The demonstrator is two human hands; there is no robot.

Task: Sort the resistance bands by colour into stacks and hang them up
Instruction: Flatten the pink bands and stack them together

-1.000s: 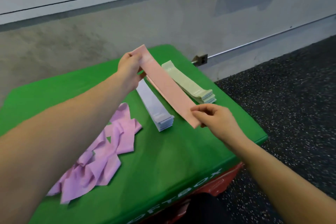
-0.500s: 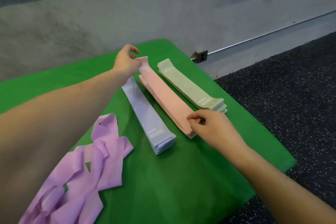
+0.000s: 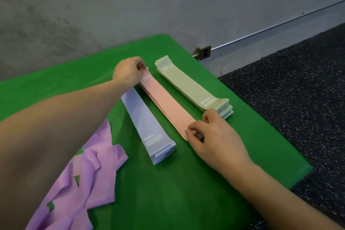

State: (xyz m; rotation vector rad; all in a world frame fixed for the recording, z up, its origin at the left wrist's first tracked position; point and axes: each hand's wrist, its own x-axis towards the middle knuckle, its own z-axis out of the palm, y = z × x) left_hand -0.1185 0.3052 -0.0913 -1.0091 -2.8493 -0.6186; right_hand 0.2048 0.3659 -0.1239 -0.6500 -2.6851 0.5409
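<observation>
Left hand [image 3: 128, 72] pinching pink stack [image 3: 164, 101] far end, right hand [image 3: 212, 137] near end

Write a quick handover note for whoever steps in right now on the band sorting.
Left hand pinches the far end of the top pink band; right hand pinches its near end, on the pink stack.
Blue stack lies left of it, green stack right, all on the green box.
Done: three stacks.
Left: sort the loose purple bands, then hang everything.
</observation>
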